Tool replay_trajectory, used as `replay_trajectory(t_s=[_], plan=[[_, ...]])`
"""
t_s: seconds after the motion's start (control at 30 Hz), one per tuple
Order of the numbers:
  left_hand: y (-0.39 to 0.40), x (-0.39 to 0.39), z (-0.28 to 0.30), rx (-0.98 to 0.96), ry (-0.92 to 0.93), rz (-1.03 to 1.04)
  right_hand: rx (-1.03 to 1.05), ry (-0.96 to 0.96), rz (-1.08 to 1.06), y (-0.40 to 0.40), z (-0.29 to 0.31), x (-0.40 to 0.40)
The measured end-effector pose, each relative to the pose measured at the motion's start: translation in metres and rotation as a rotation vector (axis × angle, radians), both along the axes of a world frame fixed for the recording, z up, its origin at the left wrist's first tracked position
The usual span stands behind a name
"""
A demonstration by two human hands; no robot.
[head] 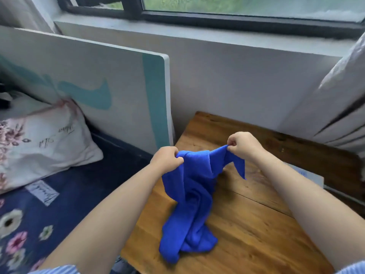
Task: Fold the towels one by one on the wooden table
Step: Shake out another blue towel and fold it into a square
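Both hands, left hand (pixel 165 158) and right hand (pixel 242 144), pinch the top edge of the soft, light towel (pixel 190 196), which hangs crumpled onto the counter (pixel 256 234), so its corners seem the best hold.

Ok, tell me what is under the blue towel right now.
The blue towel hangs from the left hand and right hand; its lower end rests bunched on the wooden table. Anything beneath that heap is hidden.

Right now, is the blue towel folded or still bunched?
Bunched: blue towel hangs crumpled from left hand and right hand, lower end heaped on wooden table.
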State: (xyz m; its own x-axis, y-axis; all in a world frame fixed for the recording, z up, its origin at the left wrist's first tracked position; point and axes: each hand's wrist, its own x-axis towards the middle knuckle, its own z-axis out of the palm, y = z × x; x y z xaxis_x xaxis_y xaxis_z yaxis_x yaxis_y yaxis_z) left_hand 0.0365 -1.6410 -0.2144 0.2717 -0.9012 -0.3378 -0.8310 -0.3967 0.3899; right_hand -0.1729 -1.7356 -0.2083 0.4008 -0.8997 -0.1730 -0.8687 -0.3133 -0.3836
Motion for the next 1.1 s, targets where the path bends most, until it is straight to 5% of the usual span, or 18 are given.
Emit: replay_trajectory(t_s=[0.17,0.53,0.87,1.1], plan=[[-0.024,0.028,-0.036,-0.131,0.069,0.074,-0.018,-0.134,-0.186,-0.013,-0.037,0.024],[0.029,0.053,-0.155,0.304,0.214,0.212,0.321,0.090,-0.429,0.070,-0.152,0.043],[0.031,0.048,-0.186,0.176,0.605,0.598,0.235,-0.046,-0.761,0.074,-0.188,0.066],[0.019,0.061,-0.151,0.027,0.735,0.695,0.207,-0.390,-0.885,0.078,-0.145,0.042]])
